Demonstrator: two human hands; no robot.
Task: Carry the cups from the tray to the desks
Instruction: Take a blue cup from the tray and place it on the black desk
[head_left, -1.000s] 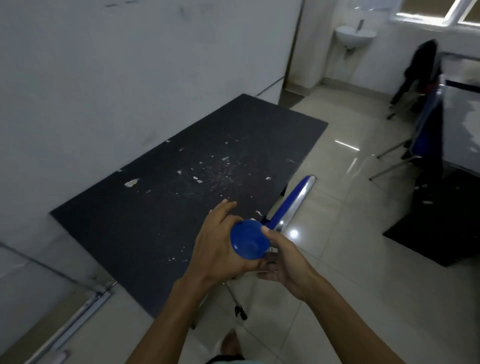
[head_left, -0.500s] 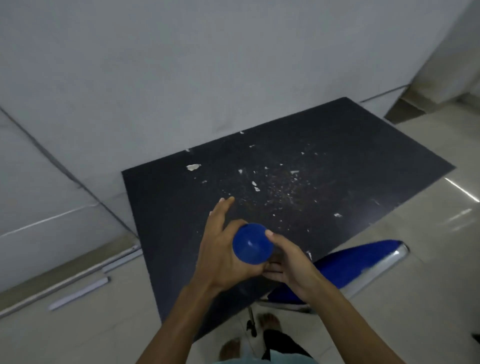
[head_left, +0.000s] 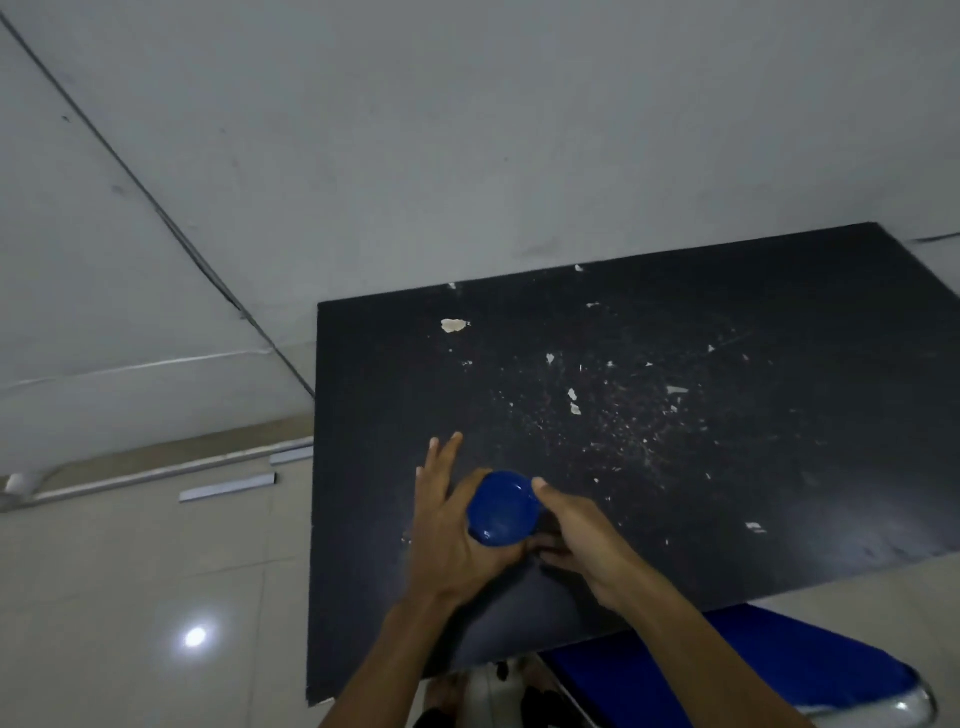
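Note:
A blue cup (head_left: 502, 508) is held upside down, its round base facing me, above the near left part of a black desk (head_left: 675, 467). My left hand (head_left: 451, 525) wraps the cup from the left, with two fingers stretched forward. My right hand (head_left: 576, 530) grips it from the right, thumb against the base rim. The cup's lower body is hidden between the two palms. No tray is in view.
The desk top is scratched and flecked with white chips and stands against a grey wall (head_left: 467, 130). A blue chair (head_left: 753, 660) with a chrome edge sits under the desk's near side. Loose strips (head_left: 226, 487) lie on the tiled floor at the left.
My view has swung left and closer, so the desk now lies squarely in front. Both hands with the cup have come over the desk top; the grip is unchanged.

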